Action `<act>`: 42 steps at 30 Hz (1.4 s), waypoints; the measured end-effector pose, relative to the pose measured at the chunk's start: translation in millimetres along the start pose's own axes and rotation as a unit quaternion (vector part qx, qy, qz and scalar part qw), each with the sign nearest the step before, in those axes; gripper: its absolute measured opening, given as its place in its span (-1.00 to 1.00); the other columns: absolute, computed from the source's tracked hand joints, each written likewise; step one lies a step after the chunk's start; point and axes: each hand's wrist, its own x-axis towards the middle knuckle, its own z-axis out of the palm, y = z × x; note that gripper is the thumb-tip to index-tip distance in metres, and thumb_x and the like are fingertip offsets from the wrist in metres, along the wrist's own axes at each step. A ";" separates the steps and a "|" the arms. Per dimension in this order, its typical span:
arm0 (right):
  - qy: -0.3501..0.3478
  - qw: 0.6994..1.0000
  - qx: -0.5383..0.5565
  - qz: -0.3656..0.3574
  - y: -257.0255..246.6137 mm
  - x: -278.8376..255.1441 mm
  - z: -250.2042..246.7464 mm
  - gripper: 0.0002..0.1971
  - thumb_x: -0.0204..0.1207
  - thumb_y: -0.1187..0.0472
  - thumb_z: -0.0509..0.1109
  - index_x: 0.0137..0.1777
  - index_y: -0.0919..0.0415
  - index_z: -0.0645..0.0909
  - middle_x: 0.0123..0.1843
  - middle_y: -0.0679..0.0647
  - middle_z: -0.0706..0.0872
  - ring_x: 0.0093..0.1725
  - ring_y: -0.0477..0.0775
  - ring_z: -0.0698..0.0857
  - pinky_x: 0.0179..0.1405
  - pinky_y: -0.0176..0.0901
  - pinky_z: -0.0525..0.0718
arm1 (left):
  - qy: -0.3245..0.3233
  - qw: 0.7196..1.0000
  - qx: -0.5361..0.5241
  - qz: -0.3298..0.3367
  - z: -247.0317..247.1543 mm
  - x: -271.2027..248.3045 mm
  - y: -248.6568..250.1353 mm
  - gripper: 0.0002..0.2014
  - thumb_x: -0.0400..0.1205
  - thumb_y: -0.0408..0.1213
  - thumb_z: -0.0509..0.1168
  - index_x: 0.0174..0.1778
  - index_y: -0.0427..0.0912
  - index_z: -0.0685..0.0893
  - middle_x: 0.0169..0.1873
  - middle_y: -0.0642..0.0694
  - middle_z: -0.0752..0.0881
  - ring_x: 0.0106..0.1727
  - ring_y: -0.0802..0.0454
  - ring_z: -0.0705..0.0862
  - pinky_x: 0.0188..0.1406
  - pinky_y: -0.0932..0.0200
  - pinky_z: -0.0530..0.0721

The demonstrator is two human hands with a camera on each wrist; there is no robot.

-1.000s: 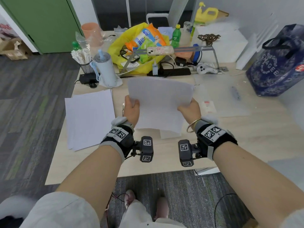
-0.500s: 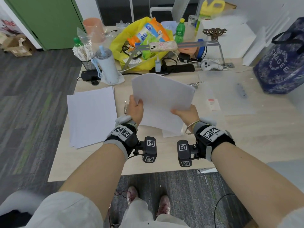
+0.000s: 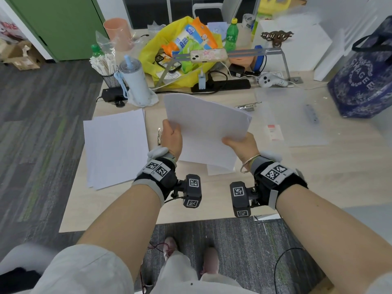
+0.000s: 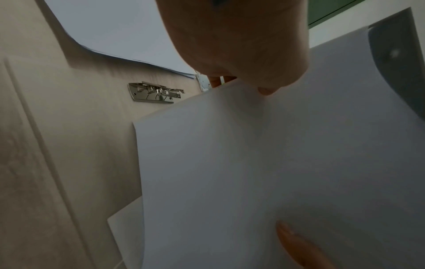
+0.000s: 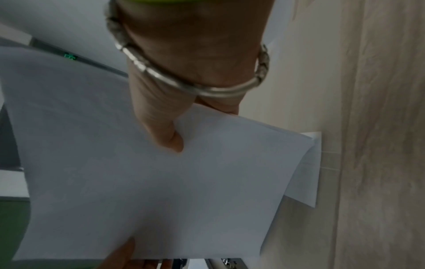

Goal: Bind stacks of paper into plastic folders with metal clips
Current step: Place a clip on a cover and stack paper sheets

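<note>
Both hands hold a white stack of paper [image 3: 205,128] above the middle of the wooden table [image 3: 318,166], tilted with its far edge raised. My left hand [image 3: 171,136] grips its left edge and my right hand [image 3: 239,143] grips its right edge, thumbs on top. The left wrist view shows the stack [image 4: 253,163] from below, with a metal clip [image 4: 156,92] lying on the table beyond it. In the right wrist view my thumb [image 5: 170,134] presses on the stack [image 5: 138,172]. A second metal clip [image 3: 247,106] lies by a clear plastic folder [image 3: 292,117].
A larger pile of white paper [image 3: 115,145] lies at the left. One loose sheet [image 3: 216,169] lies under the held stack. Along the back stand a tumbler [image 3: 135,81], a yellow bag [image 3: 186,45], a power strip [image 3: 222,84] and, far right, a blue bag [image 3: 364,81].
The held stack has turned a little clockwise, its far right corner now lower. My right hand sits nearer the stack's near corner. Both hands keep their grip.
</note>
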 end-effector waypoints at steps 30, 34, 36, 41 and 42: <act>0.031 0.997 -0.063 0.015 26.5 24.1 1.9 -0.78 0.49 0.43 0.35 0.11 0.50 0.63 0.11 0.46 0.72 0.16 0.40 0.69 0.01 -0.04 0.64 | -0.006 0.991 0.137 0.003 13.2 4.9 -10.7 -0.90 0.71 -0.37 0.03 -0.12 -0.27 0.35 -0.18 -0.15 0.39 -0.09 -0.04 0.38 -0.09 0.09 0.32; -0.001 0.996 -0.084 0.041 27.6 31.5 -1.3 -0.74 0.48 0.41 0.36 0.17 0.42 0.64 0.16 0.36 0.73 0.17 0.33 0.71 0.15 0.04 0.66 | -0.046 0.992 0.113 -0.025 10.1 2.8 -14.5 -0.92 0.73 -0.33 -0.01 -0.05 -0.26 0.28 -0.34 0.06 0.28 -0.09 0.01 0.34 -0.15 0.21 0.23; -0.012 0.994 -0.091 0.055 29.8 33.4 -2.3 -0.72 0.48 0.41 0.37 0.19 0.39 0.63 0.19 0.32 0.73 0.18 0.30 0.71 0.24 0.13 0.67 | -0.062 0.992 0.110 -0.028 7.4 2.6 -17.0 -0.93 0.73 -0.33 -0.01 -0.03 -0.26 0.28 -0.31 0.04 0.31 -0.07 0.01 0.35 -0.12 0.21 0.25; -0.027 0.994 -0.091 0.062 39.3 37.2 -1.2 -0.70 0.51 0.36 0.37 0.24 0.35 0.63 0.23 0.27 0.72 0.21 0.28 0.70 0.29 0.16 0.64 | -0.074 0.987 0.138 -0.047 8.6 10.6 -32.4 -0.87 0.73 -0.29 -0.03 0.08 -0.25 0.34 -0.01 -0.12 0.41 0.03 -0.02 0.39 0.03 0.13 0.32; -0.026 0.993 -0.089 0.066 42.3 36.5 -0.5 -0.70 0.52 0.33 0.37 0.25 0.35 0.63 0.23 0.27 0.72 0.22 0.27 0.69 0.30 0.16 0.63 | -0.074 0.985 0.146 -0.053 9.9 10.7 -35.4 -0.83 0.73 -0.29 -0.03 0.13 -0.28 0.37 0.00 -0.11 0.40 0.04 -0.02 0.39 0.04 0.14 0.30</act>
